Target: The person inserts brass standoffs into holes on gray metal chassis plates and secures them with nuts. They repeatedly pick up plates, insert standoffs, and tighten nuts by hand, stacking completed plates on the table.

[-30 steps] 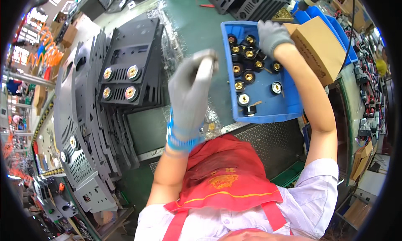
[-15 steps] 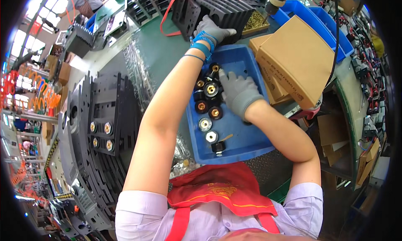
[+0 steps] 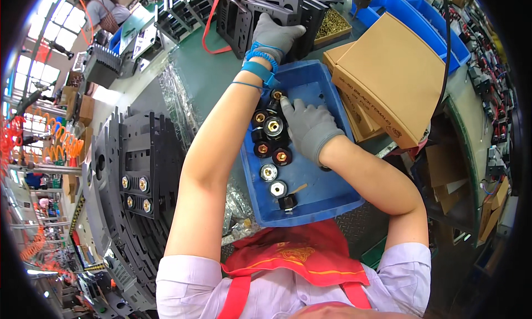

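- Since a second ago, the left grey-gloved hand [image 3: 274,35] has gone from beside the blue rectangular plastic bin [image 3: 327,189] to the dark slotted metal panels [image 3: 311,20]; the right grey-gloved hand [image 3: 311,125] has moved from the bin's far right corner to its middle.
- Bin: at the near edge of the green tabletop [image 3: 188,53], its long axis running toward the far edge.
- Panels: standing beyond the bin's far left corner.
- Left hand: over the panels, thumb out rightward; I cannot tell whether it grips one.
- Right hand: nearer the bin's contents, fingers partly spread; whether it pinches anything is hidden.
- Round black parts [image 3: 274,127] with gold or silver centres: along the bin's left wall, just left of the right fingertips.
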A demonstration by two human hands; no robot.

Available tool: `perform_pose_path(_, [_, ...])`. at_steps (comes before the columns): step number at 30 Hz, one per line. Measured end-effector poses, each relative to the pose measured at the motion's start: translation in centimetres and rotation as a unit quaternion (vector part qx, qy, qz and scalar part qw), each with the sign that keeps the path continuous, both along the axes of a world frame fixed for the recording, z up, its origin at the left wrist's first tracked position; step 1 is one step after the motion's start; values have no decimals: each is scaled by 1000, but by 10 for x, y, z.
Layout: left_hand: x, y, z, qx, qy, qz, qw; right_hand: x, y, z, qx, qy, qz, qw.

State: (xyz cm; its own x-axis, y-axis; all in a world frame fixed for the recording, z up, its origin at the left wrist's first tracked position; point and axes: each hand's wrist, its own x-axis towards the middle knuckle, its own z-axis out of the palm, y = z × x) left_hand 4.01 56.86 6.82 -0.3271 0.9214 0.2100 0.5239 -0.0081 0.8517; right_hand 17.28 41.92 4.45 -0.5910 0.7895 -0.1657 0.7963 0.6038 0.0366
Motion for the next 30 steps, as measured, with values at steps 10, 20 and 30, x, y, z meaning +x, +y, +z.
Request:
perform_pose_path(10, [9,-4,55,147,-350,-107,919,-1,4,6,-36,-6,-10,999])
perform_pose_path(20, [5,-145,145,197,-455,-424,758,3,13,-4,-74,34,-38,996])
perform_pose_path(30, [2,-472,45,265,-591,-185,739,9,20,-8,-114,138,-22,984])
